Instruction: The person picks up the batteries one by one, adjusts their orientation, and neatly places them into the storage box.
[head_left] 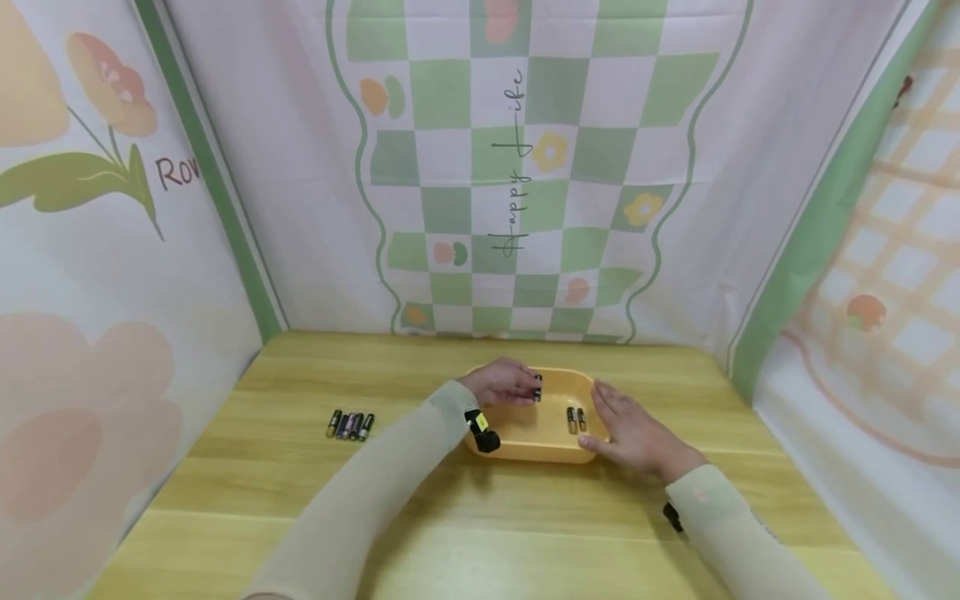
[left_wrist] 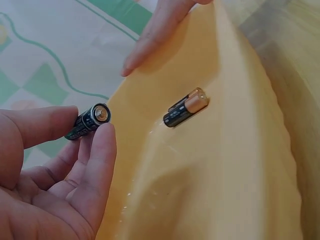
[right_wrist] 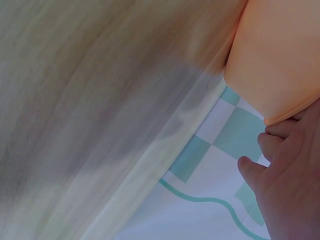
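My left hand point(head_left: 504, 383) is over the left part of a yellow plastic basin point(head_left: 525, 454), pinching a dark battery point(head_left: 537, 388) between thumb and fingers. In the left wrist view this battery point(left_wrist: 89, 121) has its metal end turned toward the basin's inside. Two black-and-copper batteries point(left_wrist: 186, 107) lie side by side on the basin floor, toward its right end. My right hand point(head_left: 633, 429) rests against the basin's right rim, fingers fairly straight. From the right wrist, that hand point(right_wrist: 295, 170) shows beside the outer wall, its fingertips right at the rim.
Several more batteries point(head_left: 349, 425) lie in a row on the wooden table point(head_left: 300, 517), left of the basin. A patterned cloth point(head_left: 525, 208) hangs behind the table's back edge, with other cloth panels at both sides.
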